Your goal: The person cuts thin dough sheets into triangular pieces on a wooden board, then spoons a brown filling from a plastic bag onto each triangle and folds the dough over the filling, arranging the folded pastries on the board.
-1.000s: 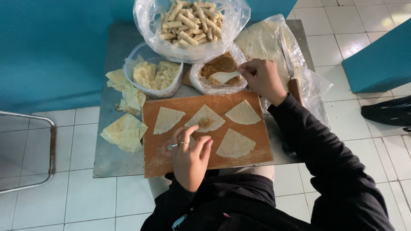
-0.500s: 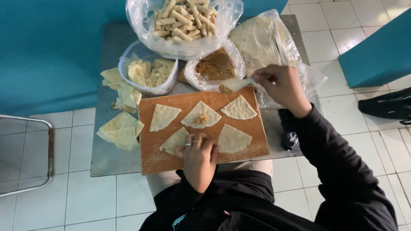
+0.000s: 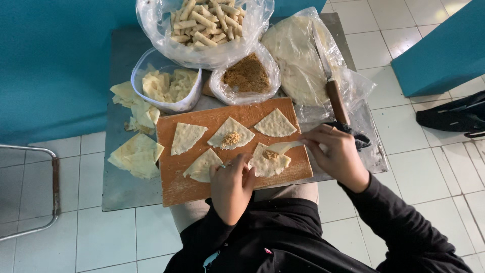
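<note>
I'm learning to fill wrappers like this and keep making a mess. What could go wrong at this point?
The spoon in the right hand is over the near wrapper, which lies close to the cutting board edge; filling could spill off. The left hand touches that wrapper, so a nudge might shift it. The knife lies near the right hand, easily bumped.

Bags (image 3: 246, 76) crowding board's (image 3: 174, 187) far edge

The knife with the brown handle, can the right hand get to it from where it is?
Probably yes. The knife lies on the plastic bag just above the right hand, with nothing between them. But that hand is holding a white spoon over a wrapper, so it would likely need to put it down first.
</note>
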{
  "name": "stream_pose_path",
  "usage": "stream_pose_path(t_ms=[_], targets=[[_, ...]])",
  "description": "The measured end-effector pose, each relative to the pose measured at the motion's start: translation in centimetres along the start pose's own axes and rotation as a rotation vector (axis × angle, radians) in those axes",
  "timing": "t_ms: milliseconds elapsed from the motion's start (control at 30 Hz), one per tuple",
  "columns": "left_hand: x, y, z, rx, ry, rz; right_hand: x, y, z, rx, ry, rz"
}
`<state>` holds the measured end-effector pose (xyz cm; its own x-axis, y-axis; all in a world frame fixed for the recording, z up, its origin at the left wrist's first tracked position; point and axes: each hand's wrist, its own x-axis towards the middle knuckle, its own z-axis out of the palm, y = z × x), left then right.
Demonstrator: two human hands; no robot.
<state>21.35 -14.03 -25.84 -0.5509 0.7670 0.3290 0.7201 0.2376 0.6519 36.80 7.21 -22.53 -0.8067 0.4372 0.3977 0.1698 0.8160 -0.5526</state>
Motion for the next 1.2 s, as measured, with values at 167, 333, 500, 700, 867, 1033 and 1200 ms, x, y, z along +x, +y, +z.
stream_pose_path(t_ms=[167,333,500,700,867,1033,1200], targets=[[-0.2,-0.1,0.0,-0.012,-0.022,-0.013,-1.5,-1.3,0.4,-0.091,0.048,-0.139],[-0.3,-0.2,0.0,-0.008,0.011,0.049,-1.8,-2.0,0.1,-0.102,0.061,-0.271],[-0.4,-0.4,0.2,-0.012,-0.046,-0.010,-2.0,-2.1,0.1,-0.125,0.021,-0.360],[-0.6,-0.7,0.6,0.013,0.001,0.044,-1.8,-1.7,0.0,-0.137,0.048,-0.378],[-0.7,-0.6,0.7,0.047,0.028,0.087,-1.9,-1.6,0.1,-0.116,0.090,-0.306],[-0.6,-0.5,0.5,0.018,0.003,0.090,-2.0,-1.4,0.3,-0.081,0.078,-0.209],[-0.4,-0.4,0.2,-0.009,0.019,0.090,-1.7,-1.3,0.4,-0.064,0.048,-0.121]])
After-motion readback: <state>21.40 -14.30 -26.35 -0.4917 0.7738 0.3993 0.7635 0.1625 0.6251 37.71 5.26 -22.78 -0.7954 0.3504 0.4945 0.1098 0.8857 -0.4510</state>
